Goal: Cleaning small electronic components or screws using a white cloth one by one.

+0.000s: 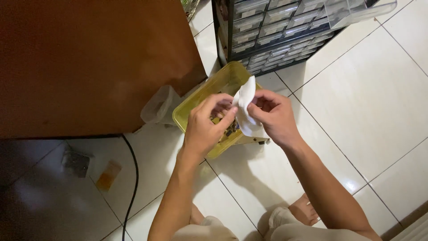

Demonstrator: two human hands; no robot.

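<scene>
Both my hands meet over a yellow plastic container that sits on the white tiled floor. My left hand and my right hand each pinch a small white bag or paper between thumb and fingers, holding it above the container. Small dark and brownish parts lie inside the container, mostly hidden by my hands.
A brown wooden cabinet fills the upper left. A dark rack of many small clear drawers stands behind the container. A clear plastic bag, a black cable and small packets lie on the floor at left.
</scene>
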